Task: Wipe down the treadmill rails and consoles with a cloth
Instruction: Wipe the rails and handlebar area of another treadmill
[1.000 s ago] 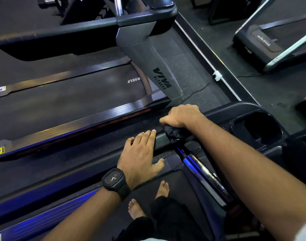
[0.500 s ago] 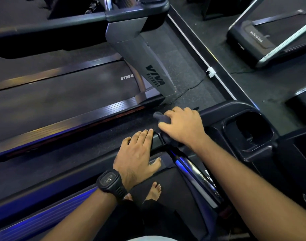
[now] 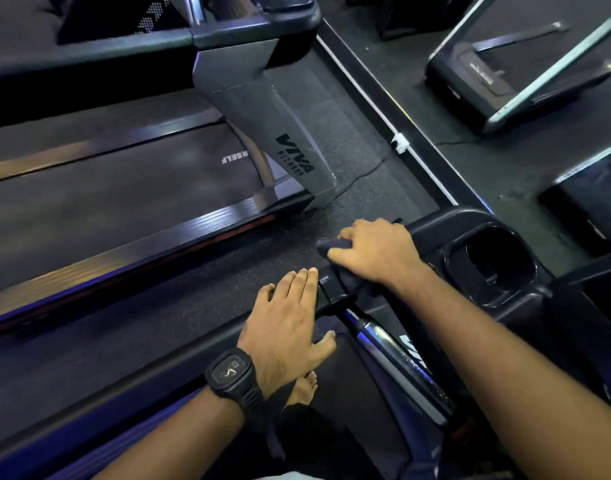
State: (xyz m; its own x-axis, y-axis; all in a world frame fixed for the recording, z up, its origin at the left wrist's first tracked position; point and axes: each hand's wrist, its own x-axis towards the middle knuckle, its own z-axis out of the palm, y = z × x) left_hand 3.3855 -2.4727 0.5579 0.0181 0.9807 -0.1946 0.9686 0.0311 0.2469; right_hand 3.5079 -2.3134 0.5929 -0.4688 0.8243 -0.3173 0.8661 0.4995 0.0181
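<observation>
A person stands on a treadmill in a dim gym, looking down at both hands on the machine's left handrail (image 3: 158,379). The right hand (image 3: 377,252) curls over a dark cloth (image 3: 332,244), gripping it at the rail's front end, where the rail meets the black console (image 3: 435,226). A corner of the cloth pokes out past the fingertips. The left hand (image 3: 286,327), with a black watch (image 3: 231,374) on its wrist, lies flat on the rail, fingers straight and holding nothing, just behind the right hand.

The rail's long axis runs from the lower left, beside the person, up and right to the console. The cloth therefore sits at the far end, with the console and its cup holder (image 3: 453,251) immediately to the right of the right hand. That hand is the nearer one for the console, while the rest of the rail stretches back past the left hand.

The neighbouring treadmill's grey upright (image 3: 293,157) reads "VIVA FITNESS" in black. Its belt (image 3: 124,202) shows the white fragment "RSELF", upside down. White lettering on the near upright (image 3: 413,351) is cut off by the forearm and unreadable
</observation>
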